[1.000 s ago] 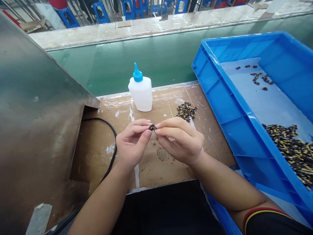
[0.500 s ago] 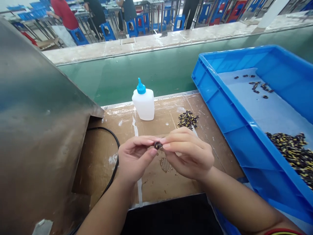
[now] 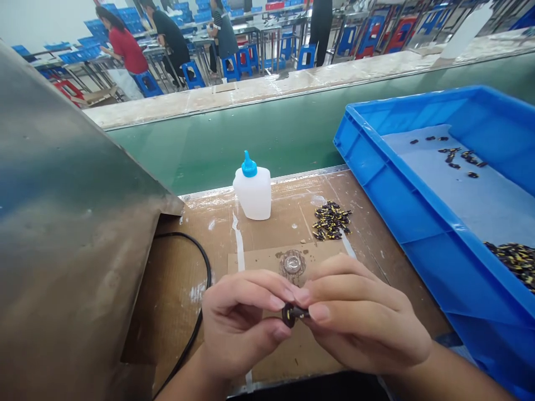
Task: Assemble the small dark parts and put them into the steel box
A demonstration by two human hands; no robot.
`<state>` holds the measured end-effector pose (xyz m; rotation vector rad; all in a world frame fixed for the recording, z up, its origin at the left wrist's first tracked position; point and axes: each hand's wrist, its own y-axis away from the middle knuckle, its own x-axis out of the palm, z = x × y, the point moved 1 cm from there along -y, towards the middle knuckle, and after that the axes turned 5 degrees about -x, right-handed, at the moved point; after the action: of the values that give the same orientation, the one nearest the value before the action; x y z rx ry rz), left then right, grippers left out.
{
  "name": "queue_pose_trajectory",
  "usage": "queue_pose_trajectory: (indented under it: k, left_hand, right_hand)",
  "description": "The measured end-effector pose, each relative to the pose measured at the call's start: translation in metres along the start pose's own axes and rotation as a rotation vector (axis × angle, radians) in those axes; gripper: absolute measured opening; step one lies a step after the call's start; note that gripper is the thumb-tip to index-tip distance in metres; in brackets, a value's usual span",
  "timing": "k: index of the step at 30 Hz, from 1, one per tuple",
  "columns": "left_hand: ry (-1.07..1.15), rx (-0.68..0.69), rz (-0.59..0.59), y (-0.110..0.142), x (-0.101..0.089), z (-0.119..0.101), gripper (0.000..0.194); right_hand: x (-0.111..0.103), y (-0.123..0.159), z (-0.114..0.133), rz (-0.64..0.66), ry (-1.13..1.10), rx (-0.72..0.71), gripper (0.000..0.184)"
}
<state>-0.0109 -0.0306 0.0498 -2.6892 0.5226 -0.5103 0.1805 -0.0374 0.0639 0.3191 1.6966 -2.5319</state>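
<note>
Between both hands is a small dark part [image 3: 288, 315] with a round flange at its left end and some yellow on it. My left hand [image 3: 244, 317] pinches the flanged end between thumb and fingers. On the narrower right end, the fingertips of my right hand [image 3: 363, 314] are closed. Just beyond the hands a small clear round dish [image 3: 292, 263] sits on a cardboard sheet [image 3: 259, 260] with wet marks. Farther back lies a pile of small black-and-yellow parts [image 3: 331, 221], and left of it stands a white squeeze bottle [image 3: 254, 195] with a blue nozzle cap.
A large blue bin [image 3: 401, 200] on the right holds many black-and-yellow parts on a pale liner. At left stand a metal housing [image 3: 75, 234] and a black cable [image 3: 207, 267]. Behind the bench runs a green belt [image 3: 234, 133]; people work at tables beyond.
The view has tilted up and both hands sit lower and nearer in it. The clear dish, hidden behind the hands before, now shows. The small part stays held between both hands.
</note>
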Motion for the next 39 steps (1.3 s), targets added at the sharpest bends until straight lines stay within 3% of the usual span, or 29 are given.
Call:
queue_pose_trajectory:
  k: [8, 16, 22, 25, 27, 29, 31, 33, 36, 39]
  left_hand:
    - [0.007, -0.023, -0.005, 0.0, 0.001, 0.0, 0.023]
    - [0.017, -0.015, -0.003, -0.001, 0.001, 0.001, 0.022]
    - [0.004, -0.023, -0.006, 0.001, -0.001, 0.004, 0.022]
    - [0.065, -0.046, -0.05, 0.003, -0.007, 0.009, 0.02]
    - [0.094, -0.048, -0.096, 0.001, -0.012, 0.011, 0.018]
    - [0.1, -0.035, -0.157, -0.003, -0.017, 0.013, 0.016]
    - [0.104, -0.035, -0.214, -0.007, -0.02, 0.014, 0.015]
    - [0.111, -0.047, -0.244, -0.011, -0.022, 0.014, 0.014]
    - [0.12, -0.063, -0.252, -0.013, -0.023, 0.016, 0.013]
    - [0.112, -0.063, -0.257, -0.013, -0.023, 0.017, 0.013]
  right_hand:
    - [0.0, 0.001, 0.0, 0.008, 0.045, 0.009, 0.027]
    - [-0.002, -0.001, -0.001, 0.006, 0.034, -0.014, 0.016]
    - [0.001, 0.003, 0.0, 0.033, 0.041, -0.005, 0.035]
    - [-0.011, 0.001, -0.007, -0.026, 0.125, 0.006, 0.044]
    - [-0.034, 0.001, -0.019, -0.068, 0.245, 0.086, 0.039]
    - [-0.063, 0.003, -0.034, 0.038, 0.348, 0.23, 0.023]
    - [-0.088, 0.009, -0.049, 0.314, 0.367, 0.422, 0.008]
    - [-0.101, 0.019, -0.06, 0.602, 0.334, 0.599, 0.008]
    - [-0.095, 0.033, -0.066, 0.881, 0.367, 0.773, 0.026]
    - [-0.077, 0.038, -0.065, 1.004, 0.5, 0.803, 0.027]
